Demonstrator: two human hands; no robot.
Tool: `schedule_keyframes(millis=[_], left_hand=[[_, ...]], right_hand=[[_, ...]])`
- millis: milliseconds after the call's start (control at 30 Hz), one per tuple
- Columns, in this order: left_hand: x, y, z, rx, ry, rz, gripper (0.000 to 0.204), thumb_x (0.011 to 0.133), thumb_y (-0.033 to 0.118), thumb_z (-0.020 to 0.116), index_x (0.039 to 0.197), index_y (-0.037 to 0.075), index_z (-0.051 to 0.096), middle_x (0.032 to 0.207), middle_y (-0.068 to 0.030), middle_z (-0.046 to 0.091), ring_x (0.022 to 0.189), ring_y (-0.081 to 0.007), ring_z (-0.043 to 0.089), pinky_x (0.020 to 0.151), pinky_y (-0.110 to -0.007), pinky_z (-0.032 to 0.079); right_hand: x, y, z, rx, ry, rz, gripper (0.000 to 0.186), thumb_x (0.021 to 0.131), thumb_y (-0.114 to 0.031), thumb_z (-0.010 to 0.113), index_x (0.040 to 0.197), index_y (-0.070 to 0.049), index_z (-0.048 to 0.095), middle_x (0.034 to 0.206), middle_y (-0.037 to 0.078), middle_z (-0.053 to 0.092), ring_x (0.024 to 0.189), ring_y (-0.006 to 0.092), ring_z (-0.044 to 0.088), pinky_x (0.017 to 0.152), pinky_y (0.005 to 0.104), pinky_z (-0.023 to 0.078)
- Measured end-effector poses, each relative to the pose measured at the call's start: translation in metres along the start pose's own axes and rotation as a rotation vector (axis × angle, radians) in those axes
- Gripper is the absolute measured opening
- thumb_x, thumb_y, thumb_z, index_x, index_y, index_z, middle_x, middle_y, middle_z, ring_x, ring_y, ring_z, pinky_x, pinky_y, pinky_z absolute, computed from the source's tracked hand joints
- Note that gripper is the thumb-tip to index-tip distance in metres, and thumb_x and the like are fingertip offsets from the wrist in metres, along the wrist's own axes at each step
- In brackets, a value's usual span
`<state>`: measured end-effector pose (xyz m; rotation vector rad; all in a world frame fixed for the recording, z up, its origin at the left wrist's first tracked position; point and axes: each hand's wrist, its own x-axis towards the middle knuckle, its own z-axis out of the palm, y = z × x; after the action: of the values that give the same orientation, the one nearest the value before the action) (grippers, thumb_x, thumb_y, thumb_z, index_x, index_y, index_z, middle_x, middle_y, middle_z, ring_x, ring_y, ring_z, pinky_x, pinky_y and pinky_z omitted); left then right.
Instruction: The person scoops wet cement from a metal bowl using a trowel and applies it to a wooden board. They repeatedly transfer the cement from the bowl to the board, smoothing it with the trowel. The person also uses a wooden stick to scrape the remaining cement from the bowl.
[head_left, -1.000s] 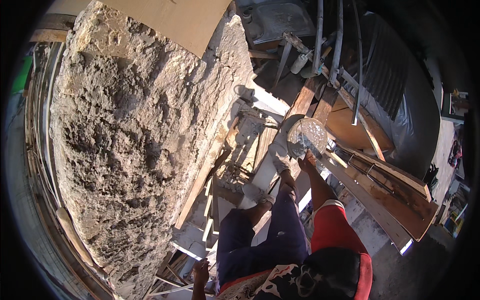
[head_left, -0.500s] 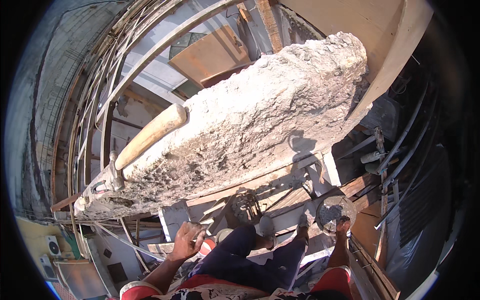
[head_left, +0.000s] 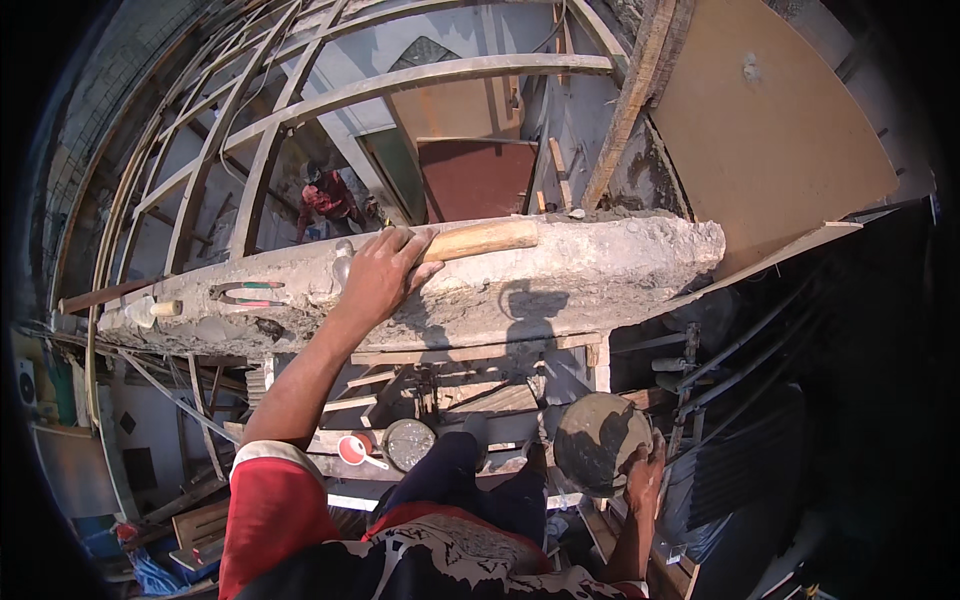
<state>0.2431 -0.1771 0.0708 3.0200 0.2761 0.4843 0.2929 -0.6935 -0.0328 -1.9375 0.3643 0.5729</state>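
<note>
My left hand (head_left: pixel 388 262) is closed on a wooden-handled hammer (head_left: pixel 480 238) lying along the top of a rough concrete beam (head_left: pixel 630 262). Left of it on the beam lie pliers with red and green grips (head_left: pixel 262 300) and a light-bladed tool with a short pale handle (head_left: pixel 166 308). Low on the right, my right hand (head_left: pixel 643 462) grips the rim of a dark round bucket (head_left: pixel 590 440), whose contents I cannot make out. Below the beam are a second round container (head_left: pixel 402 447) and a red-and-white scoop (head_left: pixel 358 448), beside my legs.
Past the beam, a person in red (head_left: pixel 325 200) is lower down among bare roof timbers (head_left: pixel 450 72). A large brown board (head_left: pixel 770 130) stands at the upper right. Planks (head_left: pixel 470 398) lie around my feet, with poles (head_left: pixel 740 335) and corrugated sheets over a dark space to the right.
My view has swung up and across the beam. My left hand has risen from low by my body onto the hammer. My right hand still holds the bucket.
</note>
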Motion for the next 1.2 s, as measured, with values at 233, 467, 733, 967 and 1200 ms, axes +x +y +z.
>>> schedule_keyframes(millis=[233, 467, 733, 967, 1200], left_hand=[[-0.004, 0.018, -0.076, -0.338, 0.345, -0.312, 0.052, 0.102, 0.023, 0.066, 0.146, 0.001, 0.052, 0.119, -0.0244, 0.064, 0.106, -0.0419, 0.065, 0.09, -0.047, 0.053], [-0.195, 0.076, -0.096, -0.555, 0.443, -0.799, 0.053, 0.107, 0.025, 0.058, 0.146, -0.009, 0.048, 0.132, -0.0318, 0.062, 0.12, -0.0441, 0.064, 0.103, -0.045, 0.049], [-0.36, 0.147, -0.071, -0.583, 0.572, -1.411, 0.052, 0.109, 0.035, 0.055, 0.144, -0.003, 0.053, 0.097, -0.0108, 0.065, 0.079, -0.0153, 0.058, 0.074, -0.032, 0.052], [-0.388, 0.053, -0.107, -0.333, 0.743, -1.411, 0.054, 0.108, 0.036, 0.058, 0.145, -0.003, 0.054, 0.12, -0.0251, 0.069, 0.106, -0.0295, 0.068, 0.096, -0.04, 0.051], [-0.308, -0.14, -0.162, 0.025, 0.325, -0.894, 0.057, 0.105, 0.04, 0.058, 0.147, 0.002, 0.051, 0.115, -0.0338, 0.066, 0.108, -0.0472, 0.066, 0.09, -0.054, 0.052]], right_hand=[[-0.112, -0.274, -0.025, 0.384, -0.317, -0.301, 0.059, 0.1, -0.014, 0.051, 0.156, -0.003, 0.037, 0.07, -0.006, 0.035, 0.055, 0.0046, 0.032, 0.049, 0.0202, 0.03], [-0.149, -0.421, 0.021, 0.477, -0.722, -0.647, 0.059, 0.106, -0.018, 0.05, 0.158, 0.003, 0.033, 0.071, -0.007, 0.028, 0.055, 0.0013, 0.027, 0.042, 0.0157, 0.028], [-0.063, -0.446, 0.092, 0.454, -0.88, -0.686, 0.059, 0.103, -0.01, 0.045, 0.158, 0.005, 0.031, 0.07, -0.007, 0.029, 0.055, 0.0029, 0.031, 0.045, 0.0182, 0.031], [-0.083, -0.443, 0.123, 0.25, -0.865, -0.74, 0.057, 0.104, -0.009, 0.043, 0.159, 0.002, 0.033, 0.071, -0.007, 0.032, 0.056, 0.0026, 0.032, 0.045, 0.0194, 0.028], [-0.086, -0.431, 0.123, 0.131, -0.63, -0.831, 0.055, 0.104, -0.01, 0.046, 0.158, -0.004, 0.038, 0.074, -0.008, 0.04, 0.056, 0.0004, 0.036, 0.045, 0.0169, 0.028]])
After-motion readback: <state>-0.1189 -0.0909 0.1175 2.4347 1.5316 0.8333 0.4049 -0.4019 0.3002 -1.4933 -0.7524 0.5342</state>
